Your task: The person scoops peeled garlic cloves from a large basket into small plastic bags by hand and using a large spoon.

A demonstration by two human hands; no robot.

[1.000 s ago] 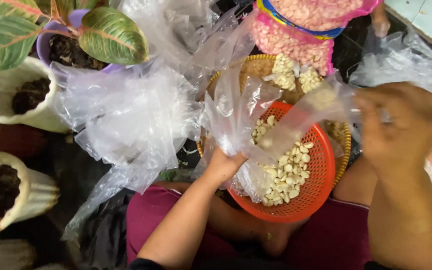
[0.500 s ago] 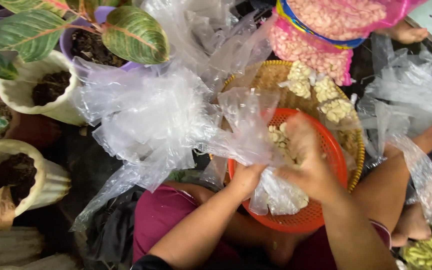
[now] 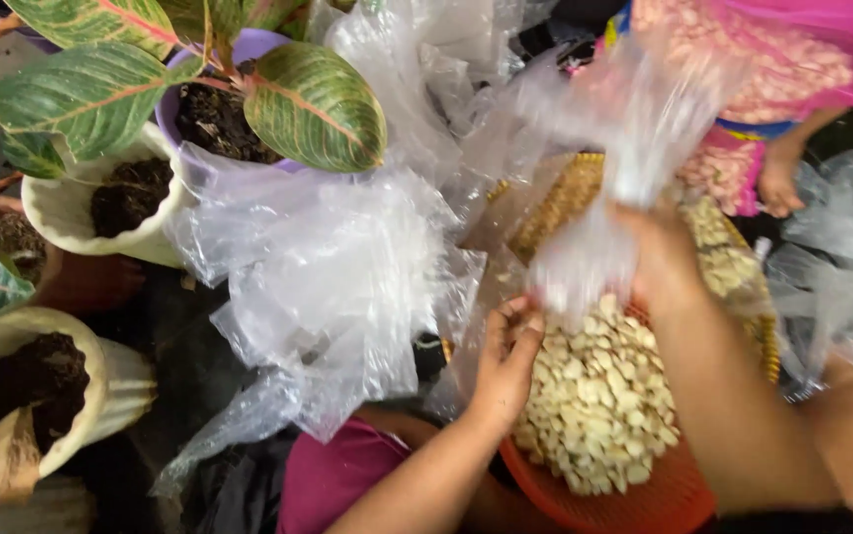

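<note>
— Left hand [image 3: 506, 361] of mine sits at the near-left edge of the orange basket [image 3: 634, 499], fingers curled loosely, tips resting against the heap of pale chopped pieces [image 3: 599, 396]. It grips nothing that I can make out.

— And your right?

— Right hand [image 3: 659, 262] is raised above the heap, closed around the gathered lower end of a clear plastic bag [image 3: 634, 148]. That bag is blurred, so I cannot tell what is inside it. It stands up from my fist toward the top of the view.

— Where is the basket?

— Low in the view, in front of me, close over my lap in magenta cloth [image 3: 333, 480]. Behind it lies a woven yellow tray [image 3: 565, 203] with more pale pieces on its far right side.

— What else is around?

— To my left is a big pile of crumpled clear plastic bags [image 3: 328, 287]. Past that, a purple pot [image 3: 249, 49] with a green-and-pink-leaved plant [image 3: 313, 104], and cream pots [image 3: 61, 213] filled with dark soil. Across from me another person's hand [image 3: 777, 188] hangs beside pink patterned clothing [image 3: 743, 59].
</note>
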